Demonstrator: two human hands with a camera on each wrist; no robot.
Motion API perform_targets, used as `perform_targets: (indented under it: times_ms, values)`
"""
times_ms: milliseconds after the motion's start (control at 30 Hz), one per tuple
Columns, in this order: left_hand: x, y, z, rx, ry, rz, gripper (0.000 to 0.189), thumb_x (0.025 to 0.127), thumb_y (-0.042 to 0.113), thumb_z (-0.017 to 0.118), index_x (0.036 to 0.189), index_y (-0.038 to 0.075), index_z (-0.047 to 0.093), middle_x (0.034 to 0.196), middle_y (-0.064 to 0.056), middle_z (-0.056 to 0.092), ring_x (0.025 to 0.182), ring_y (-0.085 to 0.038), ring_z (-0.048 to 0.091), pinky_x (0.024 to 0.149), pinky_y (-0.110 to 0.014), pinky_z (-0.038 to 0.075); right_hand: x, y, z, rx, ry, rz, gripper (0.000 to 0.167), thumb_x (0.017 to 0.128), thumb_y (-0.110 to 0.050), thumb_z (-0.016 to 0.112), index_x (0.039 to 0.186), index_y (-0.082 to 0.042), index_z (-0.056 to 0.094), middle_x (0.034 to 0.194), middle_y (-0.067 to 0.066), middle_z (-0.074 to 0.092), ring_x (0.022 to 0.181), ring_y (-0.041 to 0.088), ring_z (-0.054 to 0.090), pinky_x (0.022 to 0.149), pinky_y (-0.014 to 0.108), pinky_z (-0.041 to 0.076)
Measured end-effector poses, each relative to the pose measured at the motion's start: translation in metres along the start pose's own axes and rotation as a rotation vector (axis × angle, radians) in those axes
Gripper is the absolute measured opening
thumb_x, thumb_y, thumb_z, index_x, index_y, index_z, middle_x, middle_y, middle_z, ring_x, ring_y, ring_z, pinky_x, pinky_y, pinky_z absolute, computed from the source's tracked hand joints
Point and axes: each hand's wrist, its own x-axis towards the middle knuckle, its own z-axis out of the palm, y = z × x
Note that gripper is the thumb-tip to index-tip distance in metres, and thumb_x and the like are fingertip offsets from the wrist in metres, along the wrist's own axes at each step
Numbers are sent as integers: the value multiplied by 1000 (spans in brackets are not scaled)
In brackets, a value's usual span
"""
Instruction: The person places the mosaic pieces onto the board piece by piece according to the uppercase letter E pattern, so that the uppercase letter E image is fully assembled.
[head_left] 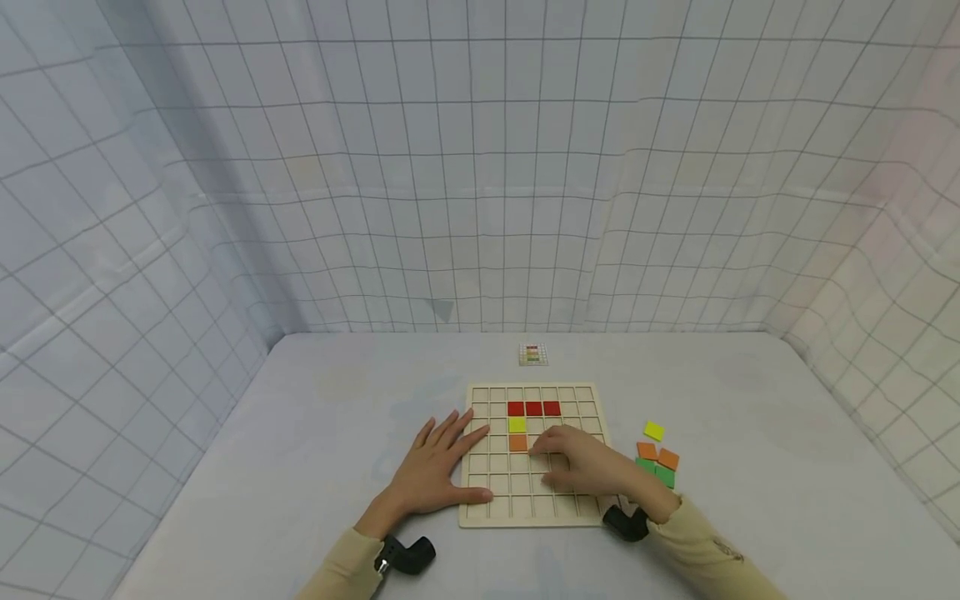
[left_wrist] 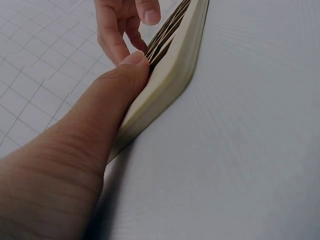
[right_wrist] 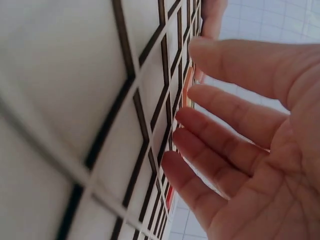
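Grid board: the pale board [head_left: 540,522] sits mid-table on the tabletop [head_left: 360,433]; it looks wooden, stiff and fairly light, best held by its plain outer rim.
Tiles in cells: three red tiles [head_left: 534,409] side by side towards the far edge, a yellow tile [head_left: 517,425] nearer than the leftmost red, an orange tile [head_left: 518,443] nearer again; all seem thin, rigid and light, perhaps slippery, so their edges suit a pinch.
Right hand: the right hand [head_left: 585,462] is over the board, thumb and fingers apart, holding nothing; whether its fingertips touch cannot be told.
Left hand: the left hand [head_left: 431,471] rests spread on the board's left edge, thumb on the rim, gripping nothing.
Loose tiles: right of the board, one loose yellow tile [head_left: 654,431] farthest, then two loose orange tiles [head_left: 668,459] and two loose green tiles [head_left: 665,477], near the right forearm.
Pattern card: a small card [head_left: 533,354] just beyond the far edge.
Room: tabletop stretches wide left and right, towards the gridded cloth [head_left: 525,233].
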Motion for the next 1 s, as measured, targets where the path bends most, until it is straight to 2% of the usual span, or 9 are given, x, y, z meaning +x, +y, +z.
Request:
perform_targets:
  times_ms: [133, 267, 367, 433, 667, 767, 900, 1000]
  values:
    - [-1, 0, 0, -9, 10, -1, 95, 75, 80, 50, 151, 26, 30, 157, -5, 18, 143, -26, 12, 111, -50, 4, -15, 4, -5, 52, 35, -44, 24, 90, -16, 68, 111, -7, 67, 111, -1, 63, 99, 15, 56, 85, 34, 48]
    - [-1, -1, 2, 0, -1, -13, 96, 75, 81, 48, 152, 28, 27, 157, -3, 15, 143, -24, 9, 112, -48, 1, -32, 13, -10, 74, 146, -88, 18, 90, -12, 67, 107, -6, 67, 103, 0, 64, 87, 16, 57, 75, 32, 50]
    - [-1, -2, 2, 5, -9, -18, 96, 75, 81, 48, 152, 29, 25, 158, -1, 13, 143, -22, 7, 112, -46, 0, -45, 20, -15, 58, 216, -68, 16, 90, -11, 67, 105, -7, 68, 101, -1, 65, 87, 15, 58, 74, 33, 51]
    - [-1, -2, 3, 8, -8, -16, 95, 75, 81, 48, 152, 30, 25, 158, -1, 13, 143, -22, 7, 112, -46, 0, -54, 25, -19, 31, 250, -28, 15, 89, -11, 68, 104, -8, 69, 102, -2, 65, 92, 15, 59, 77, 35, 51]
    - [0, -2, 3, -1, -19, -16, 95, 75, 80, 48, 152, 29, 25, 158, -1, 12, 143, -22, 7, 112, -45, -1, -74, 39, -30, -129, 344, 221, 15, 82, -6, 74, 95, -11, 71, 89, -8, 62, 72, 10, 50, 62, 27, 45]
    - [0, -2, 2, 0, -18, -17, 96, 75, 80, 48, 152, 29, 25, 158, -1, 13, 143, -22, 7, 112, -46, -1, -81, 44, -32, -174, 373, 288, 14, 80, -7, 76, 92, -12, 71, 81, -10, 58, 71, 8, 49, 61, 27, 44]
    - [0, -1, 2, -1, -16, -11, 96, 75, 80, 49, 152, 28, 25, 158, -2, 13, 143, -23, 8, 112, -47, 0, -88, 50, -37, -182, 374, 360, 10, 80, -14, 77, 88, -14, 70, 77, -10, 55, 67, 9, 47, 57, 27, 41]
    - [0, -1, 1, -4, -17, -7, 95, 76, 80, 49, 152, 28, 26, 158, -2, 14, 143, -23, 8, 112, -47, 0, -93, 55, -41, -145, 363, 407, 12, 80, -22, 78, 86, -16, 70, 77, -9, 56, 66, 10, 47, 55, 27, 40]
